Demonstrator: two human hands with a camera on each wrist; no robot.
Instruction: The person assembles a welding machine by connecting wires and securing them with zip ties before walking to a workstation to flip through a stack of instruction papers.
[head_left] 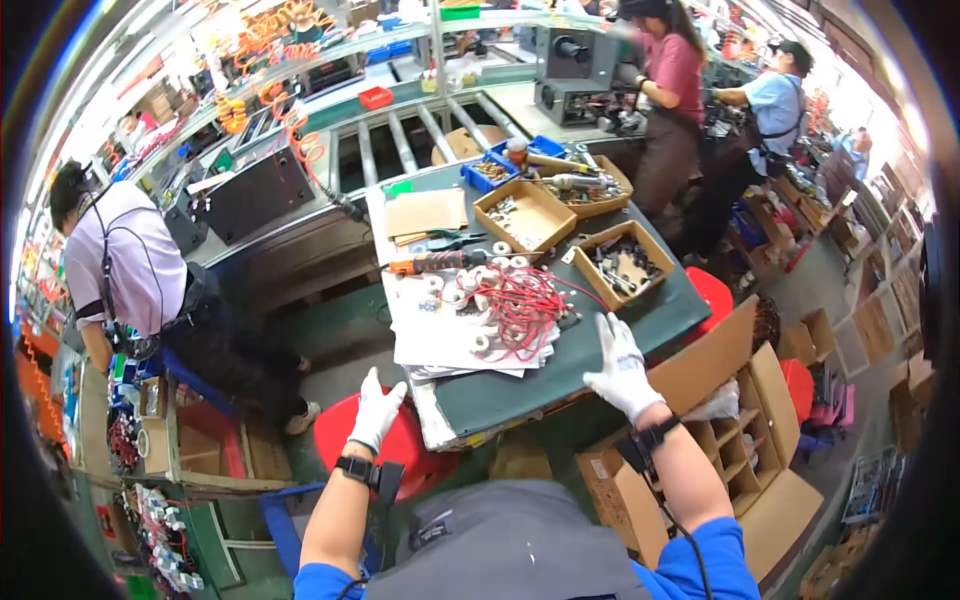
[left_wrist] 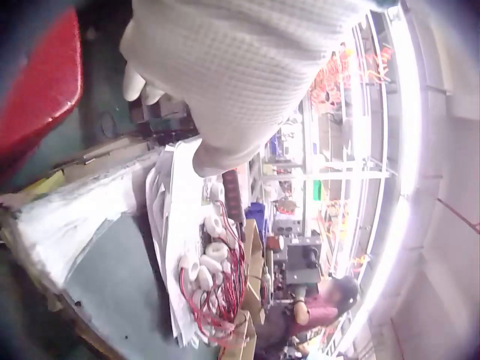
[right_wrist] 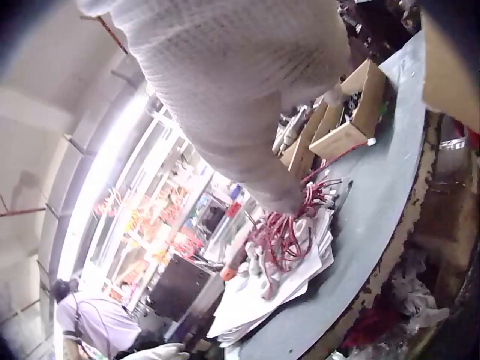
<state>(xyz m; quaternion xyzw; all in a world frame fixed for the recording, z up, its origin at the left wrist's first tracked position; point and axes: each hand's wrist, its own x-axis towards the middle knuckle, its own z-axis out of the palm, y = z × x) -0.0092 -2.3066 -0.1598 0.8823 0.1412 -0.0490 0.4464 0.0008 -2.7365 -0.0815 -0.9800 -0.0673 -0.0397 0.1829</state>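
Both hands wear white gloves and hold nothing. The left hand [head_left: 377,412] hovers in front of the table's left corner, above a red stool [head_left: 405,465], fingers extended. The right hand [head_left: 622,372] is spread over the table's front edge, right of the paper stack. On the white paper stack [head_left: 420,335] lies a tangle of red wires [head_left: 520,305] with white round parts [head_left: 480,342]. An orange-and-black tool [head_left: 430,263] rests behind them. In the left wrist view the glove [left_wrist: 240,67] is above the papers [left_wrist: 176,247]; in the right wrist view the glove [right_wrist: 225,90] partly covers the wires [right_wrist: 281,244].
Cardboard trays [head_left: 525,215] of small metal parts and blue bins [head_left: 490,172] stand on the green tabletop [head_left: 490,400]. A divided carton [head_left: 740,450] stands at the right, below table height. One person [head_left: 130,250] bends at the left; others work at the back right.
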